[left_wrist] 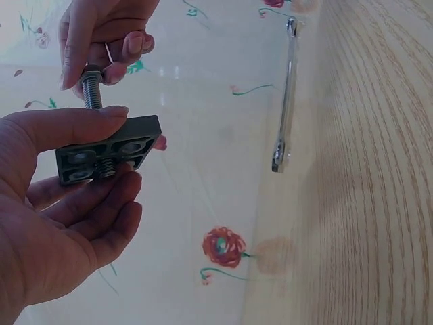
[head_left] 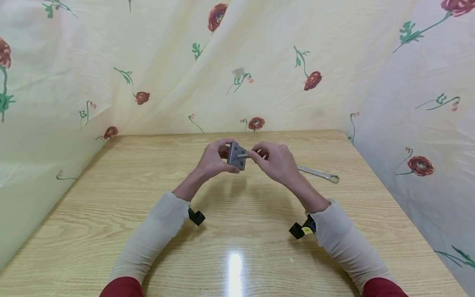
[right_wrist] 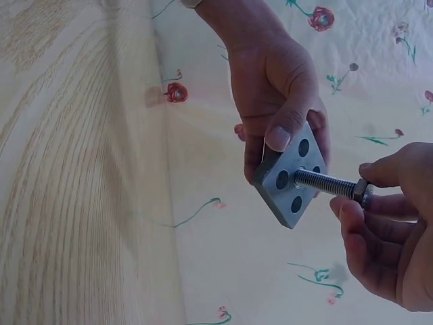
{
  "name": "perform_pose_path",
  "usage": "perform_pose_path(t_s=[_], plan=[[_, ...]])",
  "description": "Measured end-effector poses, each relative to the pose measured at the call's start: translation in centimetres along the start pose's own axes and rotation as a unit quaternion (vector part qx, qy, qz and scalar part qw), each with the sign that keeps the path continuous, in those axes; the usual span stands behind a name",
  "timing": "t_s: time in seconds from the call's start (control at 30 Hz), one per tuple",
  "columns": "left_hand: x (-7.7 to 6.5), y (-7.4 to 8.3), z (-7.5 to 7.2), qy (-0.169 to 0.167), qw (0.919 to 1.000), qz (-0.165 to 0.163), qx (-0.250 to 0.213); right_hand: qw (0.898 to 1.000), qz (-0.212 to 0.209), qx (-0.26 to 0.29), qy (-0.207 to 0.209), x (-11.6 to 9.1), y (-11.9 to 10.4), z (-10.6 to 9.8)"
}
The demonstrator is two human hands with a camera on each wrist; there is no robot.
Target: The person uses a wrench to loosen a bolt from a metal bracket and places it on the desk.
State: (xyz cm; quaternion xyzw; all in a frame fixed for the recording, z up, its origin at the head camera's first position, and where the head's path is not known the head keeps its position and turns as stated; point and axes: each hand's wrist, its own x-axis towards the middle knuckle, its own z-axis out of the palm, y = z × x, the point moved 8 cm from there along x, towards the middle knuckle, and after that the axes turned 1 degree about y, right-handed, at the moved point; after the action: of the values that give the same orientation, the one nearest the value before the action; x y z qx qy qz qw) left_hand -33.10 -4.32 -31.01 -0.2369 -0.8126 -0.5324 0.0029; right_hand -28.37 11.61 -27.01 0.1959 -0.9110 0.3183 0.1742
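Note:
My left hand (head_left: 216,159) grips a square grey metal plate (right_wrist: 276,191) by its edges, thumb on one side and fingers on the other. Several round holes surround the plate's centre. A threaded hex bolt (right_wrist: 328,183) passes through the middle, and in the left wrist view its threaded end (left_wrist: 105,168) sticks out of the far face. My right hand (head_left: 276,161) pinches the bolt's hex head (right_wrist: 362,192) between thumb and fingers. Both hands hold the pieces above the table.
A combination wrench (head_left: 319,173) lies on the wooden table (head_left: 237,222) to the right, partly hidden behind my right hand in the head view. Flower-patterned cloth (head_left: 167,74) hangs behind the table and along its sides.

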Motion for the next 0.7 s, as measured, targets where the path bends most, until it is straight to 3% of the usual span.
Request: perform_pose_path(t_s=[0.5, 0.6, 0.7], plan=[[0.2, -0.4, 0.0, 0.0, 1.0, -0.004, -0.007, 0.995, -0.095, 0.018, 0.021, -0.3, -1.3, -0.3], [0.1, -0.3, 0.0, 0.001, 1.0, -0.005, -0.005, 0.996, -0.09, 0.01, 0.018, -0.3, -1.3, -0.2], [0.0, -0.2, 0.0, 0.001, 1.0, -0.003, -0.004, 0.998, -0.058, -0.005, 0.008, -0.1, -0.8, -0.1]])
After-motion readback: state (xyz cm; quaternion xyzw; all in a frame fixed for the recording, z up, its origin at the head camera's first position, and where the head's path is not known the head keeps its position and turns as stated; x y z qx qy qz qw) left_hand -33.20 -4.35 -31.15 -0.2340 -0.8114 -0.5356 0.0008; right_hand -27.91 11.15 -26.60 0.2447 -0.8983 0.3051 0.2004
